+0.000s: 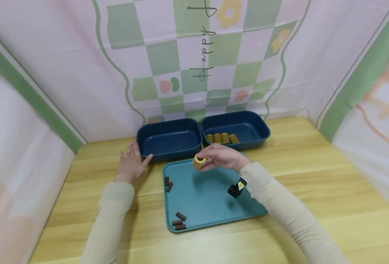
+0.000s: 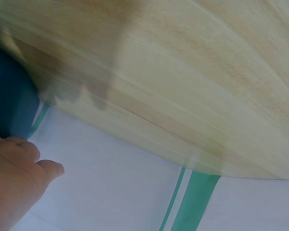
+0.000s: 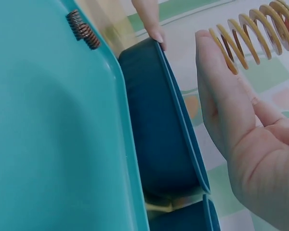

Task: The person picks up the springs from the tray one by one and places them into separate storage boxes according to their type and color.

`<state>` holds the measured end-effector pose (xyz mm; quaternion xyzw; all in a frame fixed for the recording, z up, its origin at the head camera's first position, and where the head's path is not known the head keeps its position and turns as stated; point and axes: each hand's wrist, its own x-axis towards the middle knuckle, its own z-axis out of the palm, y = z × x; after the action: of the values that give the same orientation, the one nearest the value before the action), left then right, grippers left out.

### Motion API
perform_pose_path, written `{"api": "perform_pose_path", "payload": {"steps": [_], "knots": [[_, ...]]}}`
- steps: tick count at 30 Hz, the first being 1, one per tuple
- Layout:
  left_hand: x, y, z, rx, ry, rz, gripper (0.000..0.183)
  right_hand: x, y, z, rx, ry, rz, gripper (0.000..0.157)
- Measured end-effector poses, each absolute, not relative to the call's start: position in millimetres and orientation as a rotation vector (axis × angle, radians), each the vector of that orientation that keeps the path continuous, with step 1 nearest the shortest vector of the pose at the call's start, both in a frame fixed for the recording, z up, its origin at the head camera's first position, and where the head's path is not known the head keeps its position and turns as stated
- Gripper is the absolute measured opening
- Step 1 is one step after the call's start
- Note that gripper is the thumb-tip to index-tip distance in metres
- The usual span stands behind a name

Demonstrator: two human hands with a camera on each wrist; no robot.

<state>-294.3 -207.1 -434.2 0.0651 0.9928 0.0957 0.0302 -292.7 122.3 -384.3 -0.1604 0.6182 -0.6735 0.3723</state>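
My right hand [image 1: 221,157] holds a yellow coil spring [image 1: 197,164] between thumb and fingers, above the far part of the teal tray [image 1: 211,198]. In the right wrist view, that spring's spaced coils stick out past the fingertips. My left hand [image 1: 131,163] rests against the left end of a dark blue bin [image 1: 171,156], fingers extended along its side and thumb at its front. The left wrist view shows only part of this hand. A second blue bin [image 1: 252,130] has several yellow springs [image 1: 221,138] lying in a row.
Two dark brown springs [image 1: 169,186] lie by the tray's left edge, and three more brown springs [image 1: 180,222] in its near left corner. A wooden table [image 1: 300,168] supports everything. A patterned cloth [image 1: 194,55] hangs behind the bins. A black wrist mount [image 1: 236,187] hangs under my right wrist.
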Motion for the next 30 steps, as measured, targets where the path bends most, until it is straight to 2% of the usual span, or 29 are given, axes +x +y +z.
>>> {"api": "perform_pose_path", "payload": {"steps": [15,30], "knots": [[-295.8,-208.4,-436.9,0.2,3.044,0.285,0.087,-304.6,153.3,-374.8,-0.408,1.573,-1.804,0.022],[-294.6,-208.2,-435.1,0.204,3.064,0.271,0.086,-328.9,204.8,-370.2,-0.153,1.592,-2.004,0.014]]}}
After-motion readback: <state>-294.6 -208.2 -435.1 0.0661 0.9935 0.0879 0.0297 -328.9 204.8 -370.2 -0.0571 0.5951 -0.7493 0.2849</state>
